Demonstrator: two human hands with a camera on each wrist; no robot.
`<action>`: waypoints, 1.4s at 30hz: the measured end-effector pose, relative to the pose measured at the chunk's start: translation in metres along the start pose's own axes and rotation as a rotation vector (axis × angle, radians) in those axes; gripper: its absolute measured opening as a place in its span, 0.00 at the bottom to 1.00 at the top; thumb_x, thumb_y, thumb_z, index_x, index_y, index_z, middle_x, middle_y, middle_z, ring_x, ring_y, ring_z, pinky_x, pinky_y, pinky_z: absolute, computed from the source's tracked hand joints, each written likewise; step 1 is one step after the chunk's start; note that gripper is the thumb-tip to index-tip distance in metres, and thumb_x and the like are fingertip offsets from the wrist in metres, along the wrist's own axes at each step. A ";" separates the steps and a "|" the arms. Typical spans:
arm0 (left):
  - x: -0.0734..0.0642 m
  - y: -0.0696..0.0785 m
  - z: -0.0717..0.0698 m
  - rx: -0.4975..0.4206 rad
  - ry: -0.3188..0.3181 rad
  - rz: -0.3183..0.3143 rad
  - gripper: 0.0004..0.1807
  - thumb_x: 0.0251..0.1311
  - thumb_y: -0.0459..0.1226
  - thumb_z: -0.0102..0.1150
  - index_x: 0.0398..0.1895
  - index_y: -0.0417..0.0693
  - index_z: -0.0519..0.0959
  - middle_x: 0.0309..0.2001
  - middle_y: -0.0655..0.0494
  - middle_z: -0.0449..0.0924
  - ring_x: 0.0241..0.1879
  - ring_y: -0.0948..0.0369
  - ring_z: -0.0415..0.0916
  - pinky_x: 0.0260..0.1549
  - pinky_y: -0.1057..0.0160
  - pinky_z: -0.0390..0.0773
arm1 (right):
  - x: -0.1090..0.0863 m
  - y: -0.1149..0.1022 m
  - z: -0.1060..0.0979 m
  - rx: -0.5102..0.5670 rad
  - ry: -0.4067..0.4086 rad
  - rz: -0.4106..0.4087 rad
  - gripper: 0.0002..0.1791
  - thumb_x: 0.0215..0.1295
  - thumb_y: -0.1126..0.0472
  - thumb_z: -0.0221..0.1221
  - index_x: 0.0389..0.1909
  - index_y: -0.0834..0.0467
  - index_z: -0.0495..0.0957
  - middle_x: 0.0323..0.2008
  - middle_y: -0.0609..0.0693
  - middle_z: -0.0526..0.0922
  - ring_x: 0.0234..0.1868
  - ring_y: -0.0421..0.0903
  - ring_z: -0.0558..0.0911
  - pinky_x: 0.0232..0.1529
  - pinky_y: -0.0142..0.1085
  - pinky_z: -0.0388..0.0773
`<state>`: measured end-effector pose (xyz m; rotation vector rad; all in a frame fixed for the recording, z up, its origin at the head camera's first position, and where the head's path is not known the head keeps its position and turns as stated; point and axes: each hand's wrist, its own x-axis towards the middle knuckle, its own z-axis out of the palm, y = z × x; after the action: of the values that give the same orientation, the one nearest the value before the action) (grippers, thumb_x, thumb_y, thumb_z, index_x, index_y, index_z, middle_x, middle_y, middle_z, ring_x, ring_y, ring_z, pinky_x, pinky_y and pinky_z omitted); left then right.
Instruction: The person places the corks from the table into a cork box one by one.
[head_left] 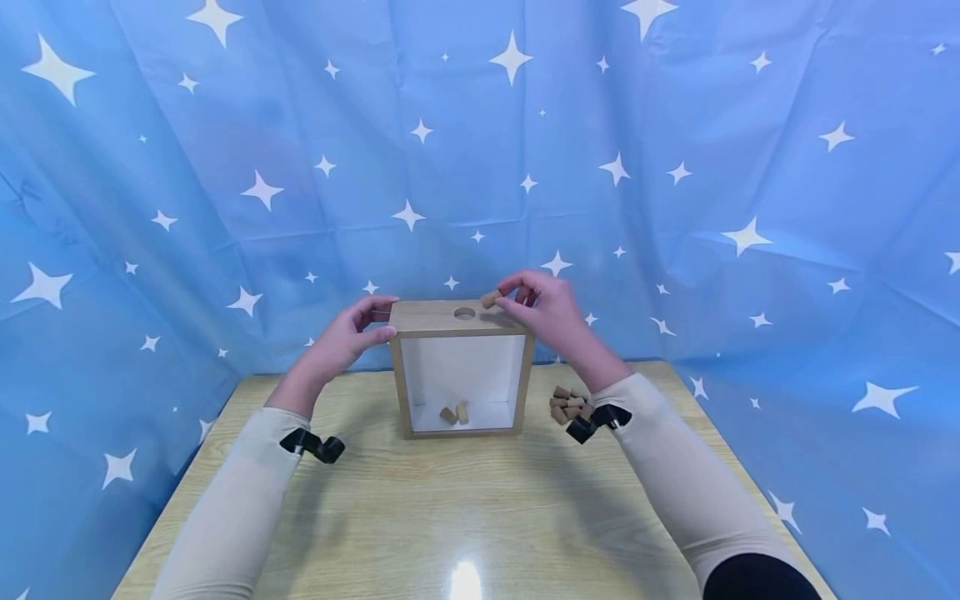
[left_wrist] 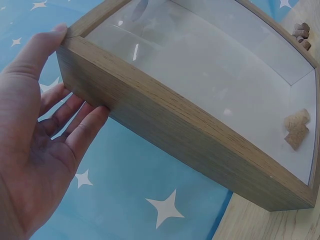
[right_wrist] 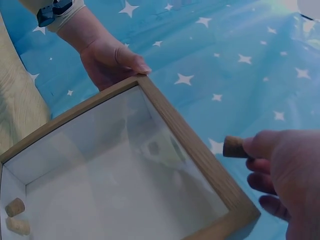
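A wooden shadow box (head_left: 398, 392) with a clear front and a round hole (head_left: 465, 314) in its top stands upright on the table. My left hand (head_left: 341, 340) grips its upper left corner; in the left wrist view the thumb lies at the front frame and the fingers reach along the side (left_wrist: 150, 122). Between thumb and fingers, my right hand (head_left: 543, 307) pinches a wine cork (head_left: 491, 299) just above the top, to the right of the hole. The right wrist view shows that cork (right_wrist: 234, 147) sticking out past the fingertips. Two corks (head_left: 448, 415) lie inside on the box floor.
A small pile of corks (head_left: 573, 403) lies on the wooden table (head_left: 420, 508), right of the box and near the right forearm. Behind the table hangs a blue curtain (head_left: 480, 167) with white stars. Both sleeves carry black wrist mounts (head_left: 311, 445).
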<state>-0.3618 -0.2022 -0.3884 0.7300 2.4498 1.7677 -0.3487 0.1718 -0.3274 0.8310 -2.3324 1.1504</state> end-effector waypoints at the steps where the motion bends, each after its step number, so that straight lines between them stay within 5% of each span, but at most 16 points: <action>1: 0.000 0.000 0.000 -0.002 0.000 -0.001 0.33 0.79 0.43 0.68 0.82 0.49 0.70 0.73 0.43 0.72 0.77 0.45 0.67 0.74 0.36 0.70 | 0.001 -0.001 0.001 -0.002 -0.008 0.005 0.09 0.74 0.63 0.73 0.50 0.59 0.89 0.37 0.51 0.87 0.35 0.46 0.83 0.32 0.35 0.82; 18: 0.000 0.000 0.000 -0.012 -0.004 0.012 0.33 0.80 0.42 0.68 0.82 0.48 0.70 0.73 0.43 0.72 0.77 0.45 0.67 0.74 0.36 0.70 | 0.020 -0.007 0.019 -0.064 -0.118 -0.066 0.06 0.76 0.63 0.72 0.48 0.59 0.90 0.39 0.49 0.88 0.33 0.44 0.82 0.32 0.37 0.81; 42: -0.001 0.001 0.001 -0.015 -0.004 0.015 0.33 0.80 0.41 0.67 0.82 0.47 0.69 0.74 0.41 0.71 0.77 0.44 0.67 0.74 0.36 0.70 | 0.025 -0.009 0.024 -0.093 -0.192 -0.047 0.08 0.76 0.63 0.71 0.50 0.62 0.90 0.47 0.52 0.90 0.39 0.47 0.86 0.43 0.42 0.87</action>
<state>-0.3601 -0.2016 -0.3877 0.7514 2.4321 1.7862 -0.3641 0.1399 -0.3214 0.9961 -2.4843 0.9731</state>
